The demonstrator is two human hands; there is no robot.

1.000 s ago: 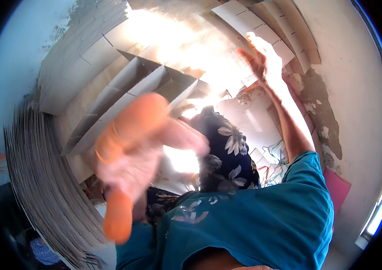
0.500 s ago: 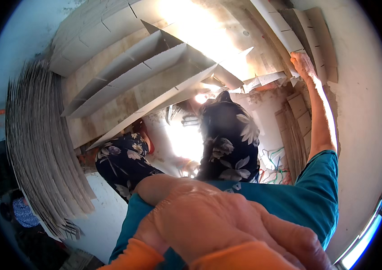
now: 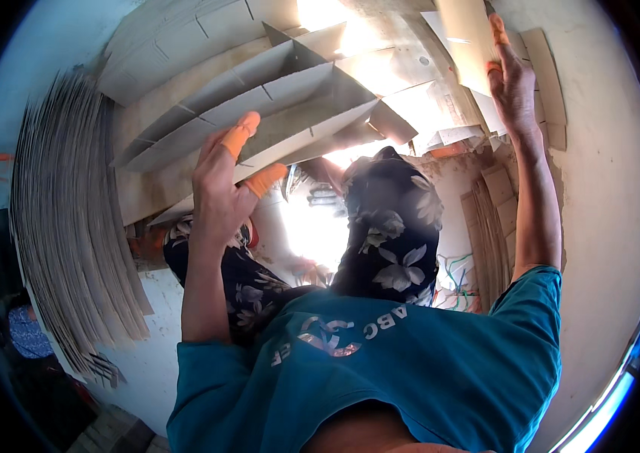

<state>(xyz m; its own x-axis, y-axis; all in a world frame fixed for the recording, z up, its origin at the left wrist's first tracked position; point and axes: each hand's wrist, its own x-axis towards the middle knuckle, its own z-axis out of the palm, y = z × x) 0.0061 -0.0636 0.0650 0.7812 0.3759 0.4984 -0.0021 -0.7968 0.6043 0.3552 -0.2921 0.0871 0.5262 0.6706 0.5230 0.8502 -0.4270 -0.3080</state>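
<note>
My left hand (image 3: 218,177), orange covers on its thumb and forefinger, is open with those two digits apart. It is at the near side of a partly assembled grey cardboard divider (image 3: 290,143), whose long slotted strips stand on edge and are joined by cross pieces at their right end. I cannot tell whether the fingers touch it. At the upper right, my right hand (image 3: 515,94) is closed on the edge of a pale cardboard strip (image 3: 465,45), held above other strips. Its fingertips also wear orange covers.
A wooden board (image 3: 139,189) lies under the divider. Stacked slotted cardboard (image 3: 184,45) lies at the far left, and a tall cardboard stack (image 3: 71,226) stands at left. More strips (image 3: 546,90) lean against the right wall (image 3: 607,189). Cardboard pieces (image 3: 486,226) stand beside my knee.
My left hand has moved from close in front of me out to the divider. My right hand has lifted the pale strip up and leftward from the strips at the right.
</note>
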